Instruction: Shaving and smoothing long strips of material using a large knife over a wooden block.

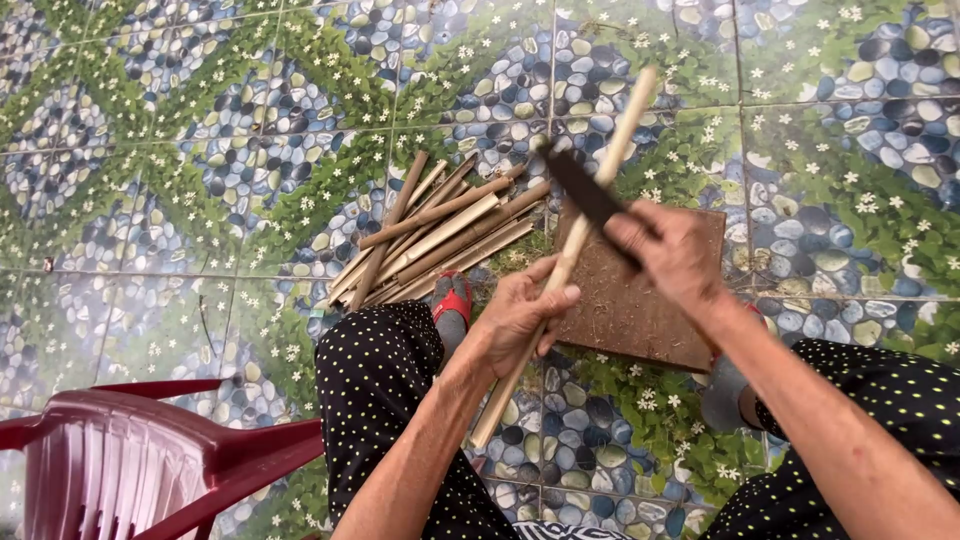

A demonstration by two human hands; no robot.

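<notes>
Gripping a long pale bamboo strip (570, 255) near its middle, your left hand (520, 315) tilts it over the brown board (640, 310). Your right hand (670, 255) closes round a dark knife (585, 190), blade against the strip; its handle is hidden inside your fist.

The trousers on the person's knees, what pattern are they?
Black with small pale polka dots, on the trousers, clear in the head view.
</notes>
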